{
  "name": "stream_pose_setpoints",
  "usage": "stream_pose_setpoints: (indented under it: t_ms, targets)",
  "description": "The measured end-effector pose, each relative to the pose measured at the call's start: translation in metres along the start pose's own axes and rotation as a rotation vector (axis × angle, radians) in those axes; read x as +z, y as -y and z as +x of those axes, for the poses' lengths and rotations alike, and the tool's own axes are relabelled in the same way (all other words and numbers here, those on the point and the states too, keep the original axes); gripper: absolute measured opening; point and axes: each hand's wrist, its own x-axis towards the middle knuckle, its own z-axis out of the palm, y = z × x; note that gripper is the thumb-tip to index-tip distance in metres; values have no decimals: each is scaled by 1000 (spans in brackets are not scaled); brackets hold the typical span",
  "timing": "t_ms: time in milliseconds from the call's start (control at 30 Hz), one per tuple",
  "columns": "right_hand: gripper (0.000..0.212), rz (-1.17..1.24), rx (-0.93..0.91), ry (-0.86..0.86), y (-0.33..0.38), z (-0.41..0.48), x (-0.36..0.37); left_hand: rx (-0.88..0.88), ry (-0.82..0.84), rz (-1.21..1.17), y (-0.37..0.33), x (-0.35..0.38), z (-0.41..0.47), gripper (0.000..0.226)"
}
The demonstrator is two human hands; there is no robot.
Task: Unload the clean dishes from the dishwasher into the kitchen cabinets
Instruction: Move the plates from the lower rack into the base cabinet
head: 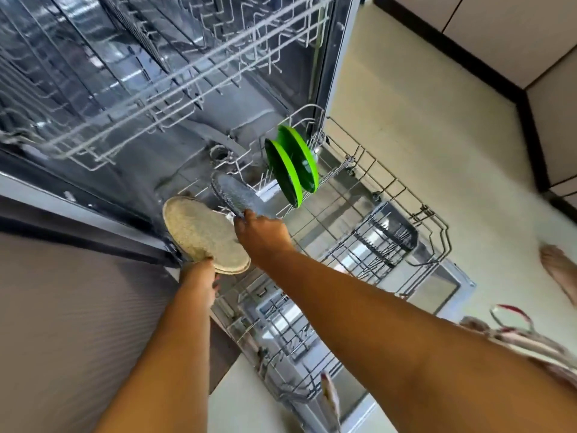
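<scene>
Both hands are down at the dishwasher's pulled-out lower rack (pixel 390 195), and each one has a plate. The left hand (pixel 199 276) pinches the near rim of a beige speckled plate (pixel 199 232), fingers curled under the edge, thumb side on top; the plate tilts up and away from those fingers, clear of the rack wires, just beside the dishwasher's left edge. It looks like there may be a second plate stacked beneath it, but the blur makes that hard to call. The right hand (pixel 262 235) closes on the near rim of a grey patterned plate (pixel 234 195), fingers wrapped around the edge and mostly hidden behind the knuckles. That plate stands tilted just beyond the fingertips; whether its far edge sits in the tines, I cannot tell. Further out from the right fingers, two green plates (pixel 293 164) stand upright side by side in the rack's tines. To the right of that hand lies a dark cutlery basket (pixel 393 232) in the rack. Above both hands hangs the upper rack (pixel 175 89).
</scene>
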Motion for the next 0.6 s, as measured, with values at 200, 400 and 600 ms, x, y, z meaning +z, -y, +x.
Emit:
stream_pose_setpoints:
  t_ms: [200,400,600]
  targets:
    - [25,-46,-34,-131,-11,-19,-20,370,-118,50,-2,9,-10,10]
    - [36,122,151,-211,-21,-53,-25,433,-196,-143,27,-7,-62,26]
    - [57,545,601,-382,-30,-138,-31,504,-173,-131,83,-31,-158,36]
